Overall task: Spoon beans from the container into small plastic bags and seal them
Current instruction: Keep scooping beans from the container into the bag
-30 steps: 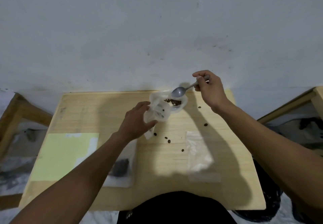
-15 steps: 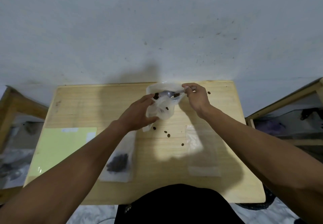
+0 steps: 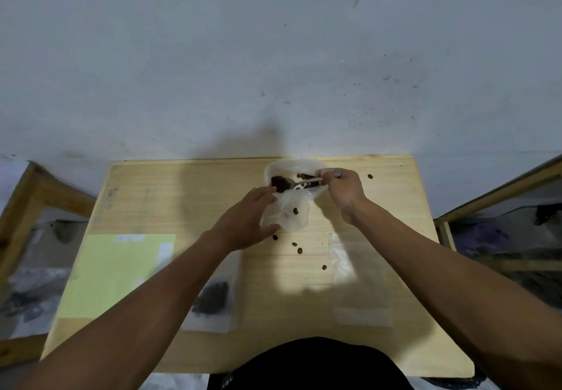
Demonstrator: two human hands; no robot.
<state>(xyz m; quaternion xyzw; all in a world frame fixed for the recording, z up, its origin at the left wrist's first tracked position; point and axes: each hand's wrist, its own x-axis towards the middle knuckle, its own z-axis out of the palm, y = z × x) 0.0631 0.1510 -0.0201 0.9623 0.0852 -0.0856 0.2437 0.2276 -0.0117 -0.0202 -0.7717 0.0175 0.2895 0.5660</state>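
Spoon [image 3: 293,183] is carrying beans [image 3: 278,183] over the container [image 3: 292,166], pinched by the right hand [image 3: 342,190]. Left hand [image 3: 243,222] is gripping a small plastic bag [image 3: 289,215] just beside the container.

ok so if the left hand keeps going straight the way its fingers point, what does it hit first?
Probably the loaded spoon, just beyond the left hand's fingertips at the bag mouth, though depth is unclear.

My left hand [image 3: 243,222]: bare, no glove, ring or watch | my right hand [image 3: 343,190]: bare, likewise | my forearms: uncovered, no sleeve in view | my garment [image 3: 313,365]: black, at bottom edge
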